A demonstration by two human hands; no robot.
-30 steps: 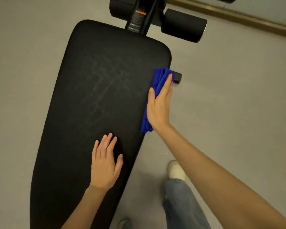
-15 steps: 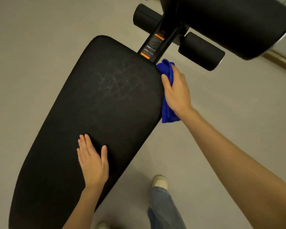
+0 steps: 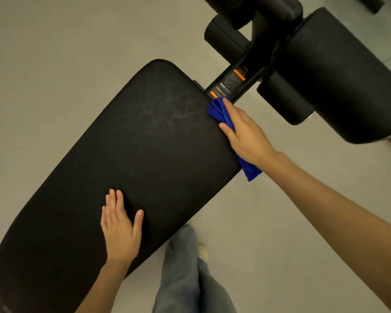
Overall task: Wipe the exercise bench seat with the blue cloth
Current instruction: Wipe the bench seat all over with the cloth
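The black padded bench seat (image 3: 131,159) runs from lower left to upper centre, with faint pale streaks near its far end. My right hand (image 3: 246,134) presses the blue cloth (image 3: 219,111) against the seat's far right corner, fingers laid over the cloth and thumb on the pad's edge. One end of the cloth hangs down below my wrist. My left hand (image 3: 120,227) rests flat on the seat's near part, fingers straight.
A black frame post with an orange label (image 3: 230,80) joins the seat just beyond the cloth. Black foam rollers (image 3: 287,100) and a large pad (image 3: 339,73) stand at upper right. My jeans leg and shoe (image 3: 190,267) are on the grey floor below the seat.
My right hand slid the cloth along the seat's right edge up to its far corner by the post. My left hand stayed flat on the seat. The view shifted.
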